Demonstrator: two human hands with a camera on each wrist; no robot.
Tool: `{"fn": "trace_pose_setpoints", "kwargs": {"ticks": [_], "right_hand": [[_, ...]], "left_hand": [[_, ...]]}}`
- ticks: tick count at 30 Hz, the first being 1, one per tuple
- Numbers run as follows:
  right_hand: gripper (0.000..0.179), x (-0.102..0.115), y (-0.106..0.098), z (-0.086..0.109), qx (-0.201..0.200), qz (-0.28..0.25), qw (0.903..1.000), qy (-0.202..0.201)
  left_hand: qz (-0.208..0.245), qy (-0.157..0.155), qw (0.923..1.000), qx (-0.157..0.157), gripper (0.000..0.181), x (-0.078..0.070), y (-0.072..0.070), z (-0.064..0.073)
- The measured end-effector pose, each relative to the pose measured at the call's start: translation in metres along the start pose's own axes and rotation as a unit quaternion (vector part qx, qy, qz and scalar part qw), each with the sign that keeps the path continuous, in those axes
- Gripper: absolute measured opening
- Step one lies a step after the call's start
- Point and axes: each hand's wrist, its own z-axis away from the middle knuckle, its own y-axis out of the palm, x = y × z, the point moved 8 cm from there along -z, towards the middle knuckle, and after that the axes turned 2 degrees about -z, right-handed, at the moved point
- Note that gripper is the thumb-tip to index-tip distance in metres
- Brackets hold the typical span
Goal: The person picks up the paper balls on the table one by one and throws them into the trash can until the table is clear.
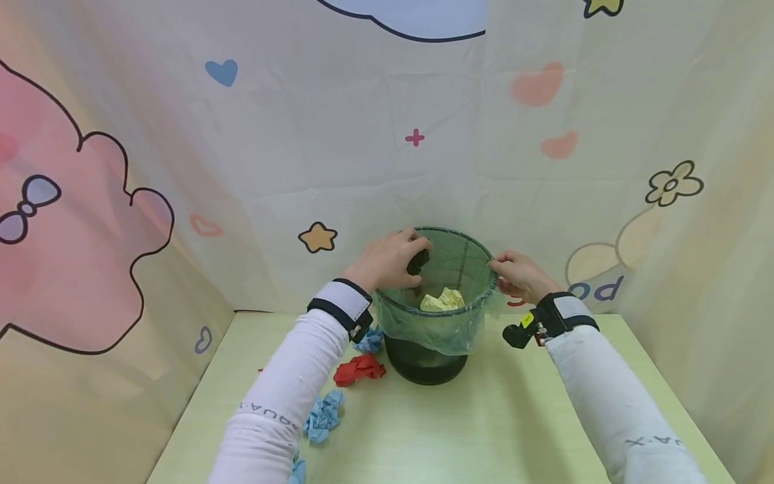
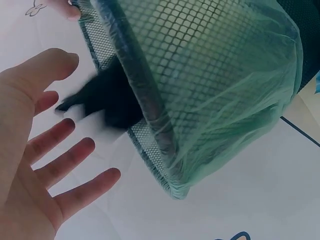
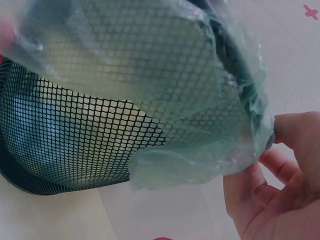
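A black mesh wastebasket [image 1: 426, 371] is tilted, its rim draped with a thin green plastic liner [image 1: 432, 334]. My right hand [image 1: 521, 275] pinches the rim and liner at the right side, thumb and fingers meeting there in the right wrist view. Over the left of the opening is my left hand [image 1: 390, 261], its fingers spread apart in the left wrist view. Just past those fingertips, a blurred black crumpled piece [image 2: 107, 97] is in the air at the basket's mouth. Pale yellow crumpled paper [image 1: 443, 300] lies inside the basket.
Left of the basket on the pale table [image 1: 484, 437] lie a red crumpled piece [image 1: 359, 370] and several blue ones, including a nearer blue piece [image 1: 323, 417] by the left sleeve. A printed curtain [image 1: 363, 134] hangs close behind the table.
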Motion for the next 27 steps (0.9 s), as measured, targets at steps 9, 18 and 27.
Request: {"fn": "trace_pose_setpoints", "kwargs": {"ticks": [9,18,27], "right_hand": [[0.013,0.001,0.002,0.0,0.004,-0.003,1.0,-0.004],[0.014,0.001,0.002,-0.001,0.008,0.002,1.0,-0.005],[0.017,0.002,0.003,0.0,0.008,0.013,0.9999,-0.005]], "left_hand": [[0.002,-0.004,1.0,-0.002,0.056,0.004,0.003,0.007],[-0.007,0.011,0.9998,-0.012,0.059,0.01,0.006,0.019],[-0.011,0.021,0.9995,-0.019,0.058,0.01,0.0,0.035]]}}
